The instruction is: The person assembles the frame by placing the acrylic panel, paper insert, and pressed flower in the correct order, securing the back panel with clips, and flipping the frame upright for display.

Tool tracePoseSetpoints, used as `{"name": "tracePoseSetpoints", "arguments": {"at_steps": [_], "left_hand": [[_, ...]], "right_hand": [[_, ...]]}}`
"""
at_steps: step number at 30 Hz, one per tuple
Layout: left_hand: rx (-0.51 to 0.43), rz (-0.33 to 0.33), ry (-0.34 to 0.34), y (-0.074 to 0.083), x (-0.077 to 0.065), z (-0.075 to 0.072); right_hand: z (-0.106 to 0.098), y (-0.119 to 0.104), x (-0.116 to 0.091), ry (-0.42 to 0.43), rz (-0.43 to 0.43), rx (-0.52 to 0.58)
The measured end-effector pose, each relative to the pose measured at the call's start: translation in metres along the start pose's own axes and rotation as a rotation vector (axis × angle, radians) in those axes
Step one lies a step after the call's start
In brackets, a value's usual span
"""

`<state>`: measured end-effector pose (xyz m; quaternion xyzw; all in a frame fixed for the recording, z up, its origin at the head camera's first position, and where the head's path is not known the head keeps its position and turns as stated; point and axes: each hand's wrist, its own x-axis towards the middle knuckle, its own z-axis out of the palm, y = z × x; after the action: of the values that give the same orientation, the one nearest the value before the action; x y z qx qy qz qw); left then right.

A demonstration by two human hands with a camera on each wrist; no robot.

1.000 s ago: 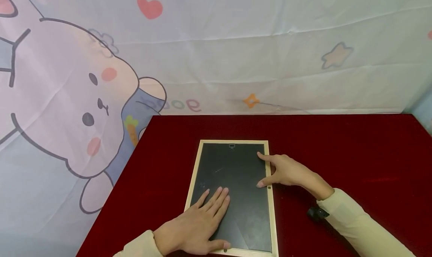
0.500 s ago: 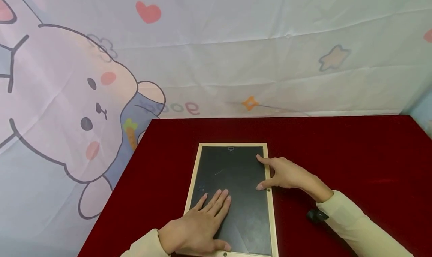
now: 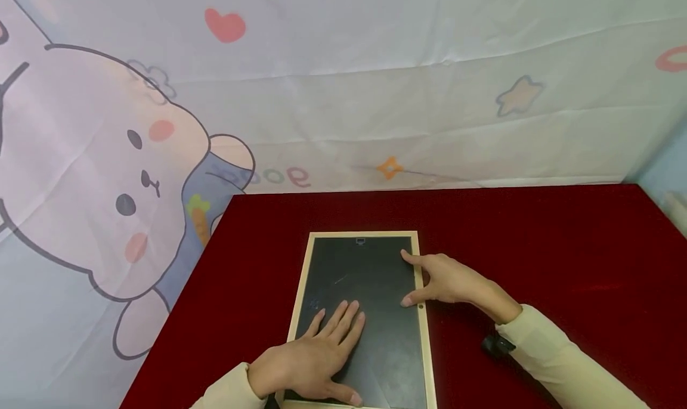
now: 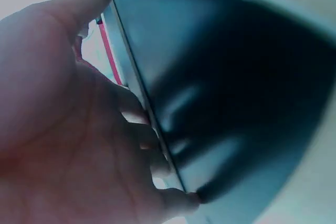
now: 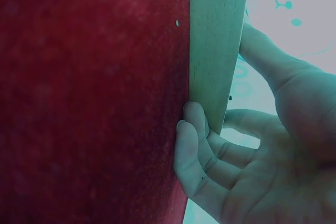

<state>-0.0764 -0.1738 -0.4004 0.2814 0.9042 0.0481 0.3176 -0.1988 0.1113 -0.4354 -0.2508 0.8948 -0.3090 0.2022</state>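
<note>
A blackboard (image 3: 376,325) with a pale wooden frame lies upright-lengthwise on the red-covered table. My left hand (image 3: 311,361) rests spread on its lower left part, fingers straight and thumb near the bottom edge. In the left wrist view, the left palm (image 4: 79,124) faces the camera over the dark surface. At the board's right side my right hand (image 3: 451,279) holds the frame, with thumb and a finger on the dark face. The right wrist view shows other fingers of the right hand (image 5: 247,166) curled against the frame's wooden side (image 5: 215,51).
Dark red cloth (image 3: 537,236) covers the table around the board. Behind it hangs a pale printed curtain (image 3: 365,111) with a cartoon rabbit. A black wrist camera (image 3: 497,345) sits at the right cuff. Two small pale specks lie on the cloth in the right wrist view.
The head view has shifted slightly, so the scene appears lower and further left. Both hands and the blackboard keep their places relative to one another.
</note>
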Motion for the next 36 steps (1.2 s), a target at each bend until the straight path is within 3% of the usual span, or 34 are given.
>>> {"name": "tracePoseSetpoints", "arguments": {"at_steps": [8, 17, 26, 36], "left_hand": [[0.201, -0.074, 0.038, 0.014, 0.006, -0.006], [0.070, -0.026, -0.037, 0.003, 0.004, -0.005], [0.125, -0.028, -0.008, 0.004, 0.006, -0.005], [0.125, -0.018, -0.026, 0.005, 0.007, -0.011]], "right_hand": [[-0.002, -0.002, 0.001, 0.000, 0.006, -0.008], [0.002, -0.003, 0.001, -0.005, -0.003, 0.006], [-0.001, -0.004, 0.001, -0.007, -0.009, -0.002], [-0.001, -0.004, 0.001, -0.005, -0.022, 0.005]]}}
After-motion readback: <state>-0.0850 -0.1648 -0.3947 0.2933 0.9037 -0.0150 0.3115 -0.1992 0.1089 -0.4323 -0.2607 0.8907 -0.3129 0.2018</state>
